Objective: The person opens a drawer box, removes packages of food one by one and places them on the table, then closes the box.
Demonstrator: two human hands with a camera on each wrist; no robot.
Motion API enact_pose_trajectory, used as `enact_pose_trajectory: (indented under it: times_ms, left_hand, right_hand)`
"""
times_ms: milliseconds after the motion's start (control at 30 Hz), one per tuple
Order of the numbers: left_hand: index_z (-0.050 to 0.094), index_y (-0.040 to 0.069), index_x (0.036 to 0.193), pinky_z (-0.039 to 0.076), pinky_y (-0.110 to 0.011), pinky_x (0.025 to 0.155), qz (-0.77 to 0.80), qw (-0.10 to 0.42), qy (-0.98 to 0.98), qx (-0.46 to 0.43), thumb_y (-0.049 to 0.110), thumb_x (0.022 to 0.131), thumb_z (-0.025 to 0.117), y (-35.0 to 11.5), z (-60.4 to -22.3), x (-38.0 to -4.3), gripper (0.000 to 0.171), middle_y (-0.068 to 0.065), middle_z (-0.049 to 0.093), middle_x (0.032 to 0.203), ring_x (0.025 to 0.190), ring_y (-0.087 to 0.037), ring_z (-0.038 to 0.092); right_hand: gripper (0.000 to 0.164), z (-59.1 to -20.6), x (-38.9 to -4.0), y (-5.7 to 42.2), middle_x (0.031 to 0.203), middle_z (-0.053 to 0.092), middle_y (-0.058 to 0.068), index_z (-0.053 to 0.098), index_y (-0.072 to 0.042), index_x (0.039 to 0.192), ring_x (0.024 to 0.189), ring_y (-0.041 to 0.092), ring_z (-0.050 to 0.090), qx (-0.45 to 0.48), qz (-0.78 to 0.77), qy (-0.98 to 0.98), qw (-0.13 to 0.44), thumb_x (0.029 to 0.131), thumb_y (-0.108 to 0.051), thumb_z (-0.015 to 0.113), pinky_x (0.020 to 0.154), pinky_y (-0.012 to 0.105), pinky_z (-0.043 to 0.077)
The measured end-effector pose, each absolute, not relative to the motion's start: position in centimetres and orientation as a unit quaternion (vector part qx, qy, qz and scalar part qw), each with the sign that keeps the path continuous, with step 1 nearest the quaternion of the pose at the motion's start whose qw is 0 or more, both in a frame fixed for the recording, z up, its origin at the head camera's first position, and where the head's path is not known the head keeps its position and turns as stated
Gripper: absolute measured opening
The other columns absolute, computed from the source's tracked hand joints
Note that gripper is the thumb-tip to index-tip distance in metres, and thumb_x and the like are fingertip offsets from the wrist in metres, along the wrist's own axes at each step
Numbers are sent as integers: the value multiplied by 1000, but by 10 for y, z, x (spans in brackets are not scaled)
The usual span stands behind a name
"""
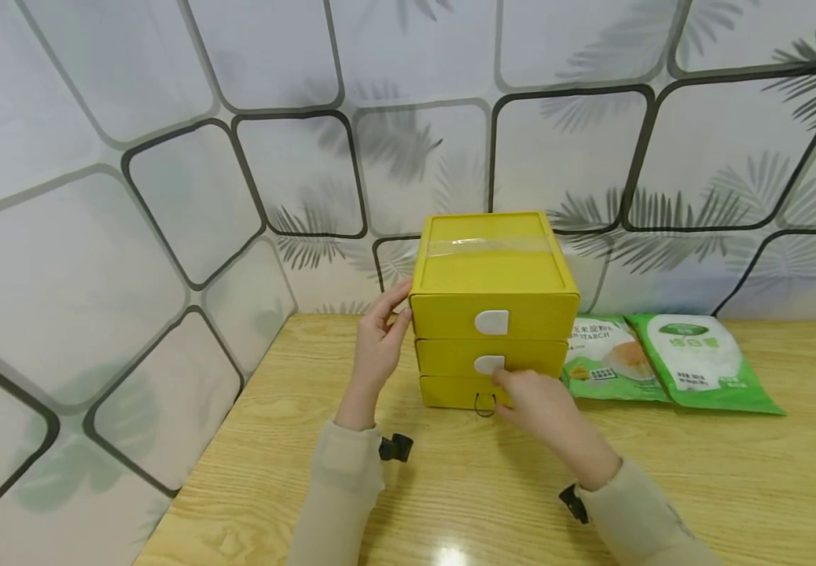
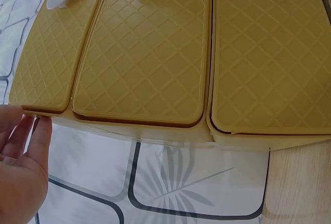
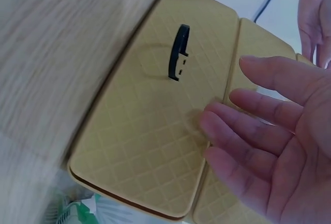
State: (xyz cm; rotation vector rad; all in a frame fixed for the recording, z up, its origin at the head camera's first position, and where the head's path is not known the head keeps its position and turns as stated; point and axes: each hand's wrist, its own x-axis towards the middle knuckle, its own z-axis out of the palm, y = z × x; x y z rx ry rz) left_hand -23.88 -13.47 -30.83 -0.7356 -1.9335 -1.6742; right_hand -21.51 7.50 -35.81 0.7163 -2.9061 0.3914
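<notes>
A yellow three-drawer box (image 1: pixel 493 271) stands on the table against the wall, its drawers closed. White tabs are on the top drawer (image 1: pixel 443 318) and the middle drawer (image 1: pixel 443 358); the bottom drawer (image 1: pixel 443 391) has a black loop handle (image 3: pixel 178 53). My left hand (image 1: pixel 377 342) rests its fingers along the box's left side, near the upper front edge. In front of the middle drawer is my right hand (image 1: pixel 538 405), fingertips right at its white tab (image 1: pixel 488 364). Seen from the right wrist, its fingers are loosely bent and spread, largely hiding that tab.
To the right of the box lie two green-and-white packets, a corn starch bag (image 1: pixel 613 362) and a second bag (image 1: pixel 701 362) overlapping its edge. Clear tape (image 1: pixel 486 246) crosses the box top. Behind is a patterned wall covering (image 1: pixel 422 157); the wooden table (image 1: pixel 464 487) extends in front.
</notes>
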Motion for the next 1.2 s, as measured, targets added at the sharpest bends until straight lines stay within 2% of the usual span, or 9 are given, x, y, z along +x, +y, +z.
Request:
enact_pose_trajectory:
  times_ms: [167,467,667,900,1067,1200]
  left_hand:
    - [46,-14,120,46,-32,82,-612,238,-704,-269,-8,89,44,-134,-308,-239,32,-25,42,127,115,-30,43]
    - [46,-13,120,45,-41,82,-612,239,-705,-268,-7,89,44,-135,-307,-240,32,-26,41,127,115,-31,43]
    - [46,-14,120,46,-34,83,-613,236,-704,-270,-8,89,44,-136,-306,-241,32,-27,41,127,116,-30,42]
    - [46,-13,120,46,-30,83,-612,233,-705,-272,-8,89,44,-136,-308,-241,32,-24,42,127,117,-28,42]
    - [47,-13,120,47,-30,82,-610,239,-704,-275,-8,88,45,-136,-308,-241,32,-24,43,127,117,-29,42]
    - [47,-14,119,47,-30,81,-610,241,-703,-276,-9,88,44,-135,-308,-240,32,-24,43,127,116,-29,42]
  right_hand:
    - [27,-362,-216,74,85,64,6,60,-5,94,66,20,60,237,119,-963,47,73,-17,72,49,29,47]
    - [22,-366,-218,74,67,56,0,57,-8,83,55,15,53,244,104,-964,39,73,-20,73,43,31,42]
    - [20,-369,-219,74,62,52,-2,56,-9,79,51,12,48,248,110,-962,30,74,-19,72,43,31,40]
    - [14,-374,-220,74,63,52,-2,57,-11,83,54,12,47,246,112,-963,-5,76,-17,68,45,32,40]
    - [16,-375,-220,73,70,57,0,58,-10,88,58,13,51,250,117,-961,-27,76,-16,67,49,34,43]
    - [15,-375,-219,73,71,57,1,58,-9,89,57,13,48,250,125,-959,-46,77,-14,66,50,33,43]
